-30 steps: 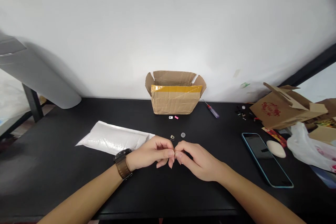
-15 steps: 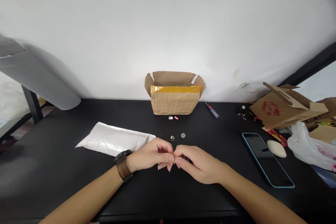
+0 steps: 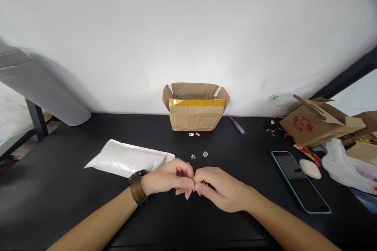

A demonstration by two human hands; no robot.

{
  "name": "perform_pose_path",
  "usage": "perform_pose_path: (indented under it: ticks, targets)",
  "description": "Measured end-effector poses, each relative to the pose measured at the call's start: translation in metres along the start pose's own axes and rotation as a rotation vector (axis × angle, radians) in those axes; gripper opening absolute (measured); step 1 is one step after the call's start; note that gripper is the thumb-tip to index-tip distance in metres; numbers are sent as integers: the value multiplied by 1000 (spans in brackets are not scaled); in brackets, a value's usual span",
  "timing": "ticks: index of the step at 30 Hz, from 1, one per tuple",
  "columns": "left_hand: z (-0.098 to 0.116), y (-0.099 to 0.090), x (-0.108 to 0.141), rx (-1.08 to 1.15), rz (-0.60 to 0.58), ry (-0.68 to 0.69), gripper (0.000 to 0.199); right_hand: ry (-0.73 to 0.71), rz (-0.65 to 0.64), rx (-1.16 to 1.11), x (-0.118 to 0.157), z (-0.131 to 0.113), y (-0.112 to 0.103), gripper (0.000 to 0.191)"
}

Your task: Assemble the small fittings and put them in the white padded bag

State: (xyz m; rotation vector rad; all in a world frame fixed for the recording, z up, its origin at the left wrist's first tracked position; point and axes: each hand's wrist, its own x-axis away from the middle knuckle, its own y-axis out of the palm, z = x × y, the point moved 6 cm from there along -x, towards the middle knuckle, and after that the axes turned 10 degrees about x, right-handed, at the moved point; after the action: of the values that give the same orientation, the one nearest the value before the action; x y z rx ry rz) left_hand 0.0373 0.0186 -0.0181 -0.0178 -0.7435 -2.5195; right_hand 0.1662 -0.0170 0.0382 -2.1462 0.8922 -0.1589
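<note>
My left hand (image 3: 167, 178) and my right hand (image 3: 220, 188) meet at the fingertips above the black desk (image 3: 73, 204), fingers curled. A small dark object (image 3: 209, 184) shows between the fingers of my right hand, mostly hidden. Whatever lies at the meeting fingertips is hidden. A black-and-brown wristwatch (image 3: 137, 186) sits on my left wrist. Just ahead of my fingers lie a small beige part (image 3: 193, 157) and a clear round disc (image 3: 205, 154). Farther ahead are a small white piece (image 3: 191, 134) and a small pink piece (image 3: 197, 134).
An open cardboard box (image 3: 196, 115) stands at the wall, with a screwdriver (image 3: 237, 126) to its right. A white padded mailer (image 3: 126, 160) lies left. On the right are a phone (image 3: 299, 182), a white bar (image 3: 310, 169), a plastic bag (image 3: 343, 168), a torn carton (image 3: 316, 125).
The whole scene sits slightly lower in the view than a second ago. My hands have stayed together, and the small dark object has come into view at my right fingers.
</note>
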Motion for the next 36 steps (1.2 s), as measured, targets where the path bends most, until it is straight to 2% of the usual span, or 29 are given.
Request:
perform_pose_path:
  ticks: [6, 9, 11, 14, 16, 18, 20, 24, 32, 36]
  targets:
    - [-1, -1, 1, -25, 3, -18, 44, 31, -5, 24, 0, -1, 0, 22]
    - [7, 0, 3, -54, 29, 13, 43, 26, 52, 8, 2, 2, -2, 18]
    - [19, -4, 6, -76, 100, 78, 42, 47, 134, 4, 4, 9, -6, 16]
    - [41, -17, 14, -192, 302, 203, 35, 110, 283, 68, 8, 22, -16, 17]
    - [53, -24, 19, -403, 429, 247, 29, 140, 352, 139, 8, 29, -22, 19]
    - [58, -26, 21, -655, 490, 259, 23, 157, 397, 192, 8, 33, -28, 19]
    - [57, -24, 19, -827, 488, 256, 20, 177, 430, 214, 7, 36, -32, 19]
    - [48, -20, 15, -942, 431, 232, 20, 235, 472, 217, 6, 42, -36, 21]
    - [43, -29, 17, -943, 432, 192, 20, 301, 518, 212, 5, 53, -37, 19]
    - [41, -29, 17, -944, 386, 211, 23, 313, 523, 213, 5, 57, -37, 17]
